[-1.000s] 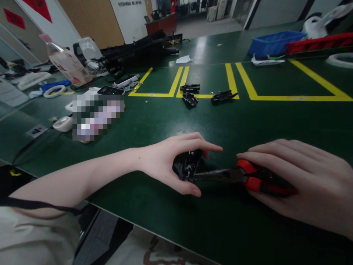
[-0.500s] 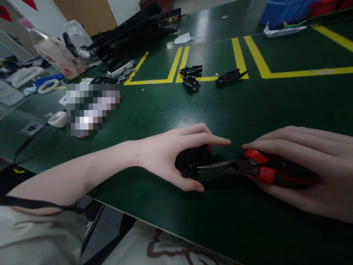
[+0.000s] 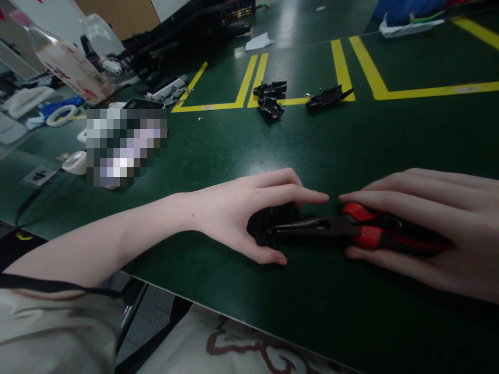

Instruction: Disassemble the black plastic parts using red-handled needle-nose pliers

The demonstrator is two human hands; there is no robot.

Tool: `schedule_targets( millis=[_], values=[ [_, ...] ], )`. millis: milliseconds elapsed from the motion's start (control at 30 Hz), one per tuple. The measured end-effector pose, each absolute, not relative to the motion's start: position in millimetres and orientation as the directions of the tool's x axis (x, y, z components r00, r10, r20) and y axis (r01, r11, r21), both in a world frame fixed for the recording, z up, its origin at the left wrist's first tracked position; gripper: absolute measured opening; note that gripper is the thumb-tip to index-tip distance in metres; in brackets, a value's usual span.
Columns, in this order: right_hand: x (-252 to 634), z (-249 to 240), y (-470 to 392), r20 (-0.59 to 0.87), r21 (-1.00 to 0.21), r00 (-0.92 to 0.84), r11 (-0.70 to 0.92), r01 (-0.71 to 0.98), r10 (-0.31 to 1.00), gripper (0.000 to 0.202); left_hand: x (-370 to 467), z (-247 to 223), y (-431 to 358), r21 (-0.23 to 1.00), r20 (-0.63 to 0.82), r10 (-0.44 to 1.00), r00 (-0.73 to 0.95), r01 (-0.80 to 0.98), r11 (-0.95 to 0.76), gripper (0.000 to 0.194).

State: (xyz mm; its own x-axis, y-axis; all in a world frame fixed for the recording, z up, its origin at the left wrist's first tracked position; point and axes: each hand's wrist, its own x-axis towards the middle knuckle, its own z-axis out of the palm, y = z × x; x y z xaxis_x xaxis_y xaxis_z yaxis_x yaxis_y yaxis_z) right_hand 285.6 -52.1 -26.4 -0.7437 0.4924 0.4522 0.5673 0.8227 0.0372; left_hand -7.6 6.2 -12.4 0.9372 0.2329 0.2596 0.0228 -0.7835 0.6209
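My left hand rests on the green table, curled around a small black part. Its index finger reaches out to the right and its thumb lies below; the part's far side is hidden under the palm and fingers. In my right hand are needle-nose pliers with red and black handles. The fingers wrap the handles from above, with the thumb underneath. The pliers' long metal jaws point left, and their tips touch the black part at its right side.
Several black plastic pieces lie by the yellow tape lines further back. A mosaic-covered object sits to the left. Behind it stand a bottle and a large black assembly. A blue bin is at the back right.
The view has shifted slightly, moving the scene a little upward. The pliers' tips stay at the black part, and both hands keep nearly the same pose.
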Motion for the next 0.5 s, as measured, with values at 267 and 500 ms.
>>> schedule_targets(
  millis=[267, 500],
  values=[
    [282.1, -24.9, -55.7, 0.453, 0.028, -0.732, 0.812, 0.583, 0.509, 0.035, -7.3, -11.4, 6.3, 0.611, 0.253, 0.226, 0.941, 0.026, -0.791, 0.075],
    [282.0, -26.0, -55.0, 0.43, 0.033, -0.738, 0.807, 0.589, 0.521, 0.035, -6.1, -12.9, 6.1, 0.601, 0.276, 0.214, 0.937, 0.006, -0.799, 0.075]
  ],
)
